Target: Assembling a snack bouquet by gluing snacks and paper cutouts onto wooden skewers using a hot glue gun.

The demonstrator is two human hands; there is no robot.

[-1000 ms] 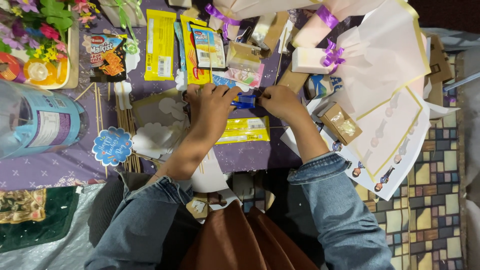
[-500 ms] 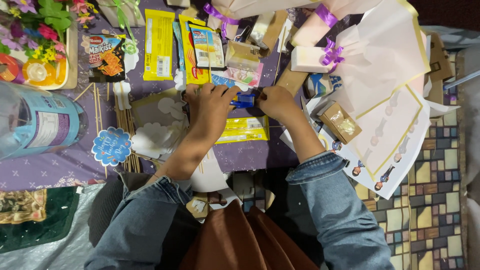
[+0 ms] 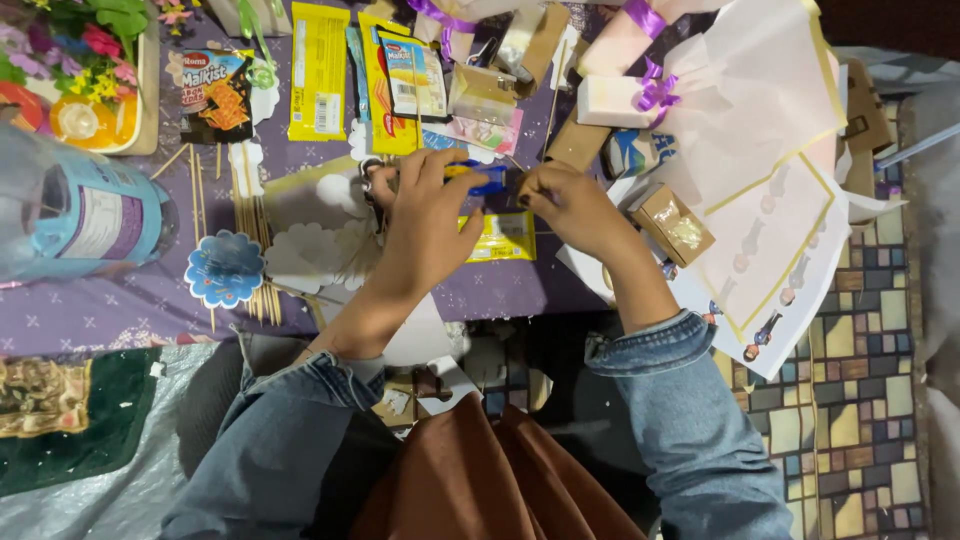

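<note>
Purple cloth [image 3: 120, 300] with a small pale pattern covered the low work surface, and it was crowded: yellow snack packets [image 3: 318, 70] lay along the far edge, a bundle of wooden skewers [image 3: 255, 230] beside a blue flower-shaped paper cutout [image 3: 224, 268], a clear plastic jar with a blue label [image 3: 85, 215] at the left, and sheets of pale printed paper [image 3: 770, 200] fanned out at the right. A small tan box [image 3: 672, 222] sat just beside the right wrist.

Both hands met over the middle of the cloth. The left hand [image 3: 425, 225] was curled, its thumb and fingers closed around a small blue packet [image 3: 482, 178], which showed between the two hands, poking out past the left fingertips toward the right. The right hand [image 3: 570, 205] was bunched into a pinch at the packet's other end, though whether its fingertips actually gripped the blue wrapper or something thin next to it could not be told. Directly below the blue packet, flat on the cloth and apart from the fingers, lay a yellow wrapped bar [image 3: 505, 235].

Judging by the pose, the step in hand looked like fastening or fixing the blue packet to something; the next move would seem to call for a steady left grip while the right fingers worked precisely at the packet's end
</note>
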